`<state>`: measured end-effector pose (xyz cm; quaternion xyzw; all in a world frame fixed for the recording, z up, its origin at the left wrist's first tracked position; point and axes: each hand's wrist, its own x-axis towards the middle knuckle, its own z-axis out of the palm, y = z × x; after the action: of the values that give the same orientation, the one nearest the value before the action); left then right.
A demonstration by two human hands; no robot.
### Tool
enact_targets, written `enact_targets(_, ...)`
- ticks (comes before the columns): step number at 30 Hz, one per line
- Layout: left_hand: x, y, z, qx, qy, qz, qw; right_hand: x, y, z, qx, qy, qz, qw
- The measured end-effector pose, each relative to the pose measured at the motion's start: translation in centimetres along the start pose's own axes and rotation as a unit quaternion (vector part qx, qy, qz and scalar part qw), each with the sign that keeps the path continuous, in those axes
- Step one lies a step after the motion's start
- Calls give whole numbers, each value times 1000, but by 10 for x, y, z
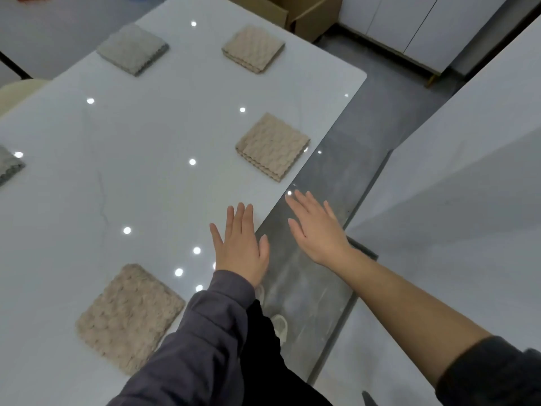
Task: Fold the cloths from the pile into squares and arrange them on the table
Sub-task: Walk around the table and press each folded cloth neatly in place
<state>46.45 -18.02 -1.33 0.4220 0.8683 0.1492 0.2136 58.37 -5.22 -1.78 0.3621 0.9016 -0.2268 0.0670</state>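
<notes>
Five folded cloths: you have them lying as squares on the bench (146, 171), well apart, so each keeps a place of its own
Far grey cloth (133, 49): near the far left corner
Far beige cloth (254, 49): near the far right corner, level with the grey one, which reads as a row
Middle beige cloth (272, 146): at the right edge, one corner almost on the rim
Near beige cloth (128, 317): toward the near edge, just beside your left sleeve
Cut-off grey cloth (8, 165): at the left edge, only partly in view
Left hand (240, 244): flat over the bench just inside the right edge, fingers straight and close together, holding nothing; you cannot tell whether it touches
Right hand (316, 230): beyond the right edge, over the floor (322, 171), fingers straight and slightly apart, holding nothing
Pile: not in view
Step, as a judgement: you are between cloths; the spot under your left hand would keep the right-edge spacing even
</notes>
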Motion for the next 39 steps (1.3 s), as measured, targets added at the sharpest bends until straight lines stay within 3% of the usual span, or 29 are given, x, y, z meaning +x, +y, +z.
enact_targets(15, 161, 30, -1, -17, 12, -43, 999, 134, 69, -62, 48, -39, -17, 998)
enact_targets(26, 190, 42, 33, -54, 28, -119, 991, 212, 109, -68, 66, -48, -97, 992)
enact_targets(33, 207, 57, 62, -101, 95, -209, 968, 248, 123, -64, 41, -91, -186, 977)
enact_targets(39, 219, 62, 72, -121, 163, -224, 953, 280, 121, -59, 23, -77, -236, 968)
